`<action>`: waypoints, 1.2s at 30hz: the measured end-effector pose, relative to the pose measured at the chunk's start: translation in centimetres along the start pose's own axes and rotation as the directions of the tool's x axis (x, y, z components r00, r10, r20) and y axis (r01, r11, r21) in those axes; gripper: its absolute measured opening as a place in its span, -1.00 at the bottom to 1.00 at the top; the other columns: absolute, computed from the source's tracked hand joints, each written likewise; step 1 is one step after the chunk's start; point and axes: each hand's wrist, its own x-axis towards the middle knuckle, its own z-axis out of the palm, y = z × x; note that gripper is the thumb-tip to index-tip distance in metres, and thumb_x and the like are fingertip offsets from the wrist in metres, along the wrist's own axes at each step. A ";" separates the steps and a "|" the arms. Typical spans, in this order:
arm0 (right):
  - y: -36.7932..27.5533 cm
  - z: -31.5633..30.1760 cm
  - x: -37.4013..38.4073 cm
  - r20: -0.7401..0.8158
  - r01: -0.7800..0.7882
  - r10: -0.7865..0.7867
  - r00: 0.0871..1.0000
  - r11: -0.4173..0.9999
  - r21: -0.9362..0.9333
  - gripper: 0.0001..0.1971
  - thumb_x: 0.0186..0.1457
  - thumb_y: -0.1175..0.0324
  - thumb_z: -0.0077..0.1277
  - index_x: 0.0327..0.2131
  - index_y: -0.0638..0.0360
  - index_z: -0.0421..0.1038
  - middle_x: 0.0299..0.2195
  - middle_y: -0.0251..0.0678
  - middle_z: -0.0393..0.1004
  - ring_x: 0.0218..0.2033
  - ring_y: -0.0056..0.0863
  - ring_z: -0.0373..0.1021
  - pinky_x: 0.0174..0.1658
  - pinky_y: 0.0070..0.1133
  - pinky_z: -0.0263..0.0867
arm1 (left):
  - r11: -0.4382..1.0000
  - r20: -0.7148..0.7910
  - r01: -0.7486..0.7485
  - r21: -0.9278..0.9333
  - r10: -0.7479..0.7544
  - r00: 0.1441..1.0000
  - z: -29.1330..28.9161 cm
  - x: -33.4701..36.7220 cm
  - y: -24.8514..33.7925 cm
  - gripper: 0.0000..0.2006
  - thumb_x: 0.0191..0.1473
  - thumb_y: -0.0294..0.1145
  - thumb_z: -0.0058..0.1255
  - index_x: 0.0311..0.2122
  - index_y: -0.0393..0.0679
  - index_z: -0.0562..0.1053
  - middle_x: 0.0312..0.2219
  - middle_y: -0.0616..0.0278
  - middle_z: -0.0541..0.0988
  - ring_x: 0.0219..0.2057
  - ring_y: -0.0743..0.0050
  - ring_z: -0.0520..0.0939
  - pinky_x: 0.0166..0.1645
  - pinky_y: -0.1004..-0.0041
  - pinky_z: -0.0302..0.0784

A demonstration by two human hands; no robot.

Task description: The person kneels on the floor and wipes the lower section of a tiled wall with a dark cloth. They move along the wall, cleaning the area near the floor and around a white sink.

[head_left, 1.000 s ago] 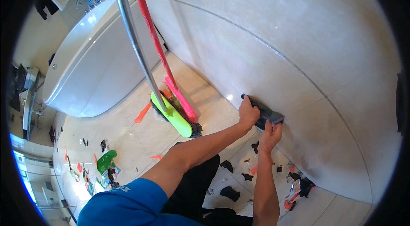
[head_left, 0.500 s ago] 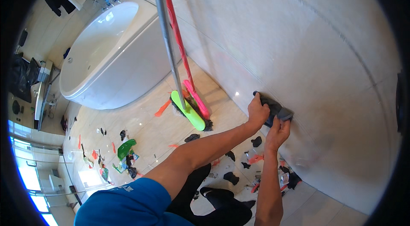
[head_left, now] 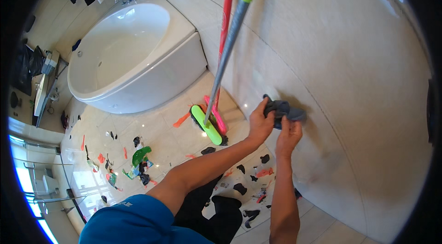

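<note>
Grey cloth (head_left: 288,111) in two-handed grip (head_left: 260,125)

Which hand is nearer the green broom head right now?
Left. The left hand , gripping the dark grey cloth , is apart from the green broom head , to its right; the right hand , also on the cloth, is farther right.

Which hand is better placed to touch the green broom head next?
Probably the left hand: it is nearer the green broom head, while the right hand is farther over. Both hold the grey cloth, though.
</note>
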 end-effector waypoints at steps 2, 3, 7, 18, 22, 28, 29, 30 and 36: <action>-2.0 3.4 0.1 0.053 -0.004 0.002 0.999 0.999 0.038 -0.81 0.14 0.53 -0.05 -0.15 0.34 0.39 -0.25 -0.34 0.49 -0.24 -0.64 0.38 -0.13 -0.64 0.30 | 0.995 -0.056 0.001 -0.101 -0.006 0.998 -2.6 0.7 2.4 -0.52 0.02 -0.56 0.01 0.10 -0.35 0.32 -0.25 0.00 0.58 -0.26 0.39 0.59 -0.11 0.49 0.48; -3.0 5.0 0.2 0.078 -0.009 0.005 0.997 0.999 0.048 -0.81 0.14 0.53 -0.05 -0.15 0.35 0.39 -0.25 -0.34 0.49 -0.24 -0.64 0.38 -0.13 -0.64 0.30 | 0.993 -0.078 -0.033 -0.117 0.024 0.997 -3.7 1.1 3.7 -0.52 0.02 -0.57 0.00 0.11 -0.35 0.32 -0.24 0.02 0.58 -0.26 0.41 0.58 -0.11 0.50 0.48; -5.8 10.2 0.2 0.167 -0.056 0.037 0.985 0.993 0.108 -0.79 0.14 0.52 -0.04 -0.14 0.36 0.38 -0.25 -0.33 0.48 -0.24 -0.65 0.37 -0.14 -0.65 0.30 | 0.985 -0.163 -0.129 -0.113 0.109 0.981 -8.5 2.8 7.7 -0.53 0.05 -0.58 0.00 0.11 -0.37 0.30 -0.22 0.04 0.56 -0.22 0.46 0.56 -0.10 0.53 0.47; -8.0 17.4 4.2 0.290 -0.049 0.068 0.955 0.996 -0.075 -0.80 0.21 0.47 -0.12 -0.12 0.33 0.34 -0.25 -0.34 0.45 -0.24 -0.65 0.33 -0.13 -0.65 0.26 | 0.932 -0.284 -0.321 0.169 0.358 0.889 -12.6 9.7 12.8 -0.53 0.05 -0.58 0.01 0.11 -0.39 0.30 -0.30 0.16 0.58 -0.30 0.59 0.51 -0.18 0.54 0.46; -7.5 18.6 5.4 0.276 -0.014 0.057 0.960 0.988 -0.153 -0.78 0.21 0.43 -0.12 -0.12 0.36 0.33 -0.25 -0.25 0.47 -0.23 -0.56 0.37 -0.13 -0.59 0.27 | 0.962 -0.208 -0.242 0.128 0.265 0.942 -13.1 12.9 13.1 -0.54 0.03 -0.53 -0.01 0.09 -0.35 0.33 -0.23 -0.15 0.54 -0.21 0.20 0.59 -0.10 0.41 0.45; -5.0 19.8 7.4 0.289 0.130 -0.028 0.957 0.931 -0.340 -0.71 0.12 0.47 0.00 -0.10 0.42 0.30 -0.19 -0.11 0.47 -0.17 -0.41 0.40 -0.06 -0.53 0.29 | 0.979 -0.124 -0.185 0.090 0.195 0.973 -12.7 18.3 13.3 -0.56 -0.03 -0.52 -0.01 0.03 -0.37 0.38 -0.29 -0.16 0.57 -0.28 0.18 0.61 -0.14 0.40 0.47; -5.2 20.6 7.2 0.285 0.120 -0.027 0.958 0.942 -0.314 -0.69 0.10 0.48 0.01 -0.09 0.42 0.30 -0.20 -0.10 0.47 -0.17 -0.41 0.41 -0.06 -0.53 0.30 | 0.978 -0.081 -0.187 0.095 0.195 0.977 -13.1 19.3 12.4 -0.53 -0.02 -0.53 -0.02 0.06 -0.37 0.35 -0.29 -0.05 0.57 -0.29 0.30 0.58 -0.16 0.46 0.46; -5.4 21.4 6.8 0.280 0.110 -0.027 0.960 0.952 -0.286 -0.68 0.09 0.48 0.03 -0.09 0.42 0.30 -0.20 -0.09 0.47 -0.17 -0.40 0.41 -0.06 -0.52 0.30 | 0.976 -0.036 -0.191 0.100 0.195 0.980 -13.7 20.5 11.2 -0.50 -0.02 -0.54 -0.03 0.10 -0.36 0.33 -0.30 0.06 0.56 -0.30 0.42 0.55 -0.17 0.52 0.45; -5.0 23.1 6.9 0.125 0.020 0.013 0.992 0.966 -0.259 -0.67 0.07 0.51 0.05 -0.07 0.37 0.30 -0.19 -0.16 0.47 -0.19 -0.48 0.41 -0.08 -0.57 0.32 | 0.996 0.335 -0.090 0.021 0.078 0.939 -13.4 23.5 11.4 -0.44 -0.07 -0.52 -0.08 0.14 -0.32 0.31 -0.16 0.14 0.54 -0.15 0.51 0.50 -0.02 0.55 0.38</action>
